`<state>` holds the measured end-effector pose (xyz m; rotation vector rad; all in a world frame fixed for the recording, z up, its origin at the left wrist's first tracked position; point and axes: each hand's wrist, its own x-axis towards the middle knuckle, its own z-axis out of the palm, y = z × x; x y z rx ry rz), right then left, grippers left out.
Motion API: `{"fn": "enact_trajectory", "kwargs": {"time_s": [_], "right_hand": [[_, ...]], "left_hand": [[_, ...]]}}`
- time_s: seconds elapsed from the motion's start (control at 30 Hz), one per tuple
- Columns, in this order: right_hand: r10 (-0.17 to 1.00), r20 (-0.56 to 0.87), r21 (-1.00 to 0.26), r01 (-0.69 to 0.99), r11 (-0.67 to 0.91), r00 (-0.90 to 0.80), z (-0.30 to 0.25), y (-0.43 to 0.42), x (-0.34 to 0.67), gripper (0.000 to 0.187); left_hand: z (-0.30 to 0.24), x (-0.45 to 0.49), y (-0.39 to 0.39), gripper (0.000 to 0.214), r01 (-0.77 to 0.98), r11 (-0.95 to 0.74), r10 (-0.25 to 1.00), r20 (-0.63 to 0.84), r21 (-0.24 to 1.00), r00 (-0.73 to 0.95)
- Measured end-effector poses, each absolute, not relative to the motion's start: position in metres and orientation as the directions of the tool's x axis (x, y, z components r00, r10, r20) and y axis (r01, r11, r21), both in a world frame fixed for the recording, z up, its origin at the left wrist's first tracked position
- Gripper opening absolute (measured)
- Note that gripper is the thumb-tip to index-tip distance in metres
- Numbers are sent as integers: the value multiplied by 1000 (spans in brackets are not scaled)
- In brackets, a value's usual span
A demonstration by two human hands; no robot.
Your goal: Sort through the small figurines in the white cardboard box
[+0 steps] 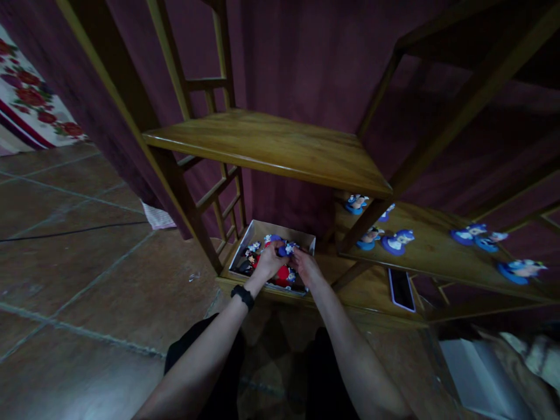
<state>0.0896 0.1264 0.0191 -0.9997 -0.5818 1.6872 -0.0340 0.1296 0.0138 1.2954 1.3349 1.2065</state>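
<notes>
A shallow cardboard box (309, 239) stands on the lowest shelf, with several small red, white and purple figurines (252, 255) inside. Above its contents, my left hand (270, 261) grips a purple and white figurine (287, 249) from the left, fingers closed around it. My right hand (305, 265) meets the same figurine from the right, its fingertips against it. Part of the figurine is covered by my fingers. A dark watch (243, 296) is on my left wrist.
Several figurines on blue or purple bases, one of them a purple figurine (397, 241), stand on the right shelf (431, 256). A phone (401, 289) lies below. An upper wooden shelf (266, 140) overhangs the box. Slanted posts frame both sides.
</notes>
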Motion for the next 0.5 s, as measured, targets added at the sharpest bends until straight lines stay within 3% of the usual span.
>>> {"fn": "enact_trajectory", "kwargs": {"time_s": [0.17, 0.5], "right_hand": [[942, -321, -758, -569, -319, -100, 23, 126, 90, 13], [944, -325, -781, -578, -238, 50, 30, 125, 86, 26]], "left_hand": [[16, -33, 128, 41, -137, 21, 998, -29, 990, -60], [25, -37, 127, 45, -247, 124, 992, -125, 961, 11]]}}
